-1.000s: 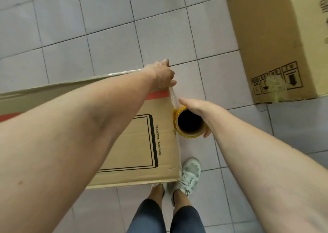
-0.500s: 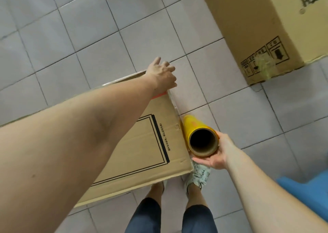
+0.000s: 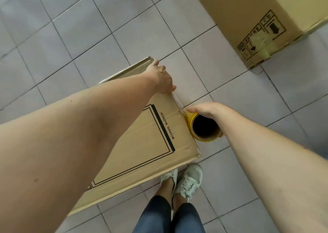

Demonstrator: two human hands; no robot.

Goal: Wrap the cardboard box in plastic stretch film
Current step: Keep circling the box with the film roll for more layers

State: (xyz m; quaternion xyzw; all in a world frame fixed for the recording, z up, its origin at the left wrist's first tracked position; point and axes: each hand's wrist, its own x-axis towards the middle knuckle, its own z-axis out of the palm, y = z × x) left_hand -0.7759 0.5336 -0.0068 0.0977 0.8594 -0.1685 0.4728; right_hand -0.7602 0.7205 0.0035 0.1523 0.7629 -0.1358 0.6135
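Cardboard box [image 3: 142, 144] stood on tiled floor [image 3: 106, 37], directly ahead of person's feet. Left hand [image 3: 160, 79] lay on far top corner, fingers curled over edge, likely pinning film end and steadying box. Right hand [image 3: 206, 109] clasped yellow film roll [image 3: 204, 126], held upright, touching box's right side so film could lay flat against wall. Film barely visible along right edge. Second box [image 3: 248, 19] sat well apart, far right; bare floor between left room for walking roll round.
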